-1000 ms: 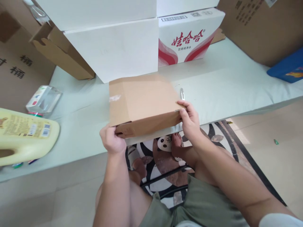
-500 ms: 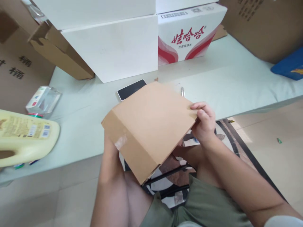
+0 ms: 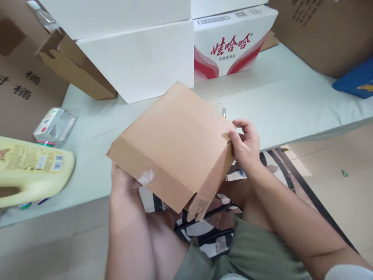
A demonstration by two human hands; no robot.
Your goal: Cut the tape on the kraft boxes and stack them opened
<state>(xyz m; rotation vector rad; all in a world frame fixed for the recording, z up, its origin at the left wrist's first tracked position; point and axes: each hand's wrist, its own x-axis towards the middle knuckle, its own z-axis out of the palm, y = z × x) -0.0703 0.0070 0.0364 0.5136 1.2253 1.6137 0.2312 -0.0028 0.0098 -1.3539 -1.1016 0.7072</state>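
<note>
Pale, cloth-covered worktop [image 3: 276, 101], crowded toward the back. Right hand [image 3: 246, 144]: thumb and fingers pinch the right corner of a cardboard box [image 3: 175, 136], thumb on the edge nearer the body. Left hand [image 3: 124, 177] is at the box's left side, fingers tucked out of sight under it (can't tell how far they close). So the box lies directly between both hands, touching each, neither one nearer. It sits diamond-wise, one corner away from the body, one toward the lap; top face looks close to square, so long axis is hard to call. Near part overhangs the worktop edge, tilted. Right forearm slants in from lower right, wrist bent inward; left forearm comes nearly straight up.

Clear tape [image 3: 146, 177] marks the box's near-left side; a slotted flap [image 3: 199, 206] hangs at the near corner. Just past the right hand, a slim silver object [image 3: 224, 112], partly hidden. Farther: white carton [image 3: 140, 62], red-printed carton [image 3: 230, 46]; yellow jug [image 3: 35, 171] and clear bottle [image 3: 55, 124] left, blue container [image 3: 355, 83] far right.
</note>
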